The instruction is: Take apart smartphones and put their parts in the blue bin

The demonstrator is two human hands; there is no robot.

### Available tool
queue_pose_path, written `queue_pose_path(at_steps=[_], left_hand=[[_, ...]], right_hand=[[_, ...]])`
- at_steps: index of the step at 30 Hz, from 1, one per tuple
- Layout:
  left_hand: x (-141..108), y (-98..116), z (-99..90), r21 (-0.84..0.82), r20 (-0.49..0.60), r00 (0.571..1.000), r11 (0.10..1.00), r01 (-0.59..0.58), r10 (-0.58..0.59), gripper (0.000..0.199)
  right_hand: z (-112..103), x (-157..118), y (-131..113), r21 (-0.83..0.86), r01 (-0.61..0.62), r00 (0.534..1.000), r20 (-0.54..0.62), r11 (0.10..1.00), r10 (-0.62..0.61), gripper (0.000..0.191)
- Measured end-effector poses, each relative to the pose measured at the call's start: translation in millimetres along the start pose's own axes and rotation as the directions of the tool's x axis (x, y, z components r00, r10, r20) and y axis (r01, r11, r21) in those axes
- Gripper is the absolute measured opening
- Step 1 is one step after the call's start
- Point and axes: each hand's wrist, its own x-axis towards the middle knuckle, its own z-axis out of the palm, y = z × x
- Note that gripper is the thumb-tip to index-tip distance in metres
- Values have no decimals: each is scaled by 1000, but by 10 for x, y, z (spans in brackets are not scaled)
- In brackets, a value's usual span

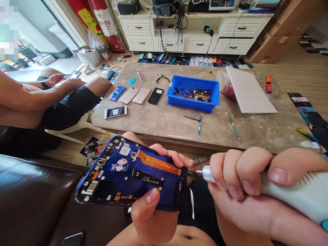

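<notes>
An opened blue phone frame (123, 184) lies across my left hand (153, 208), with the thumb on its lower edge and the fingers curled around the far side. An orange flex cable (159, 164) and a black one (147, 178) show on its inner face. My right hand (246, 184) is wrapped round a white handheld tool (299, 194) with a ribbed metal collar (208, 173). The thin metal tip points left at the phone frame's right end, near my left fingertips; whether it touches the frame I cannot tell.
Beyond my hands, a stone-topped table (164, 119) bears a blue bin (193, 106) of small parts, several phones (138, 95), pliers (163, 78), screwdrivers (199, 126) and a white slab (251, 90). Another person (33, 99) sits at the left. A dark sofa (28, 194) is at lower left.
</notes>
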Motion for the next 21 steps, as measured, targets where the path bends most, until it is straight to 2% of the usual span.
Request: queue_pose_path(at_steps=[3,5,9,10,11,13,14,17,21], left_hand=[[0,15,-7,-8,-20,1000,1000,-11,11,45],[4,24,-7,-2,-33,999,1000,-11,11,44],[14,3,-8,-5,-25,1000,1000,-16,16,42],[16,-10,-13,-9,-15,1000,1000,-25,25,41],[17,-23,-20,-10,-5,999,999,-36,36,41],[15,-47,-40,-3,13,999,999,-49,49,41],[14,-55,-51,1,20,999,999,-49,49,40],[10,-64,-83,10,39,998,999,-40,40,40],[15,-67,-122,4,56,998,999,-42,41,38]], right_hand=[[-82,28,3,-38,97,995,1,995,-97,32],[-139,43,-7,-48,70,997,13,996,-70,32],[-162,55,-18,-56,39,983,183,998,-28,31],[-130,51,-11,-51,50,989,141,997,-43,32],[-84,44,0,-38,72,996,51,997,-70,34],[26,26,27,-16,99,987,-124,995,-101,38],[75,18,40,-8,108,980,-166,994,-108,40],[152,5,53,-18,102,982,-157,995,-103,46],[153,-3,29,-28,91,982,-162,995,-94,47]])
